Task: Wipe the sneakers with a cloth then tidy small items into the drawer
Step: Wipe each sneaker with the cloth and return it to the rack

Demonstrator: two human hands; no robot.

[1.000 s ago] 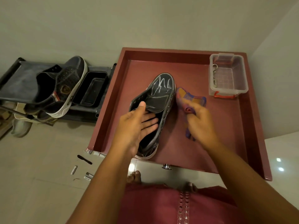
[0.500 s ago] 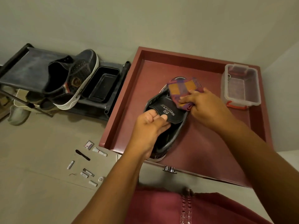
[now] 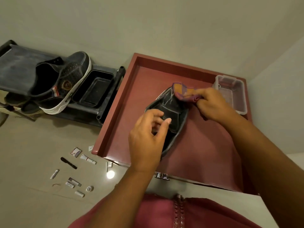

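My left fingers (image 3: pixel 160 116) are curled over the heel opening of the dark grey slip-on sneaker (image 3: pixel 171 111), thumb and fingertips pinching its collar, so my left hand (image 3: pixel 146 140) holds the shoe steady. My right fingers (image 3: pixel 203 94) are bunched tightly on the purple-and-orange checked cloth (image 3: pixel 182 92), and my right hand (image 3: pixel 213 105) presses that crumpled cloth against the toe end of the shoe. The sneaker lies inside the wide maroon wooden drawer (image 3: pixel 125 102), roughly at its middle, toe pointing away from me and heel toward me, its pale rim showing along the side. At the far right corner of the drawer stands a clear plastic storage box (image 3: pixel 236 99), just beside my right hand; I cannot tell what, if anything, lies in it.

To the left of the drawer is a low dark metal shoe rack (image 3: pixel 19 63). A second dark sneaker with a white sole (image 3: pixel 70 83) sits tilted on it, leaning over other dark footwear, and a black rectangular plastic tray (image 3: pixel 93 89) rests next to it on the rack.

On the beige tiled floor (image 3: pixel 32 162) near the drawer's front left corner, small items are scattered: a small white tube (image 3: pixel 88 159), a black pen-like stick (image 3: pixel 68 162), a little printed packet (image 3: pixel 76 152), a small white bottle (image 3: pixel 89 188) and a few short pale sticks too small to identify. A shiny metal drawer handle (image 3: pixel 162 175) shows on the drawer front, above my maroon garment (image 3: pixel 164 213).
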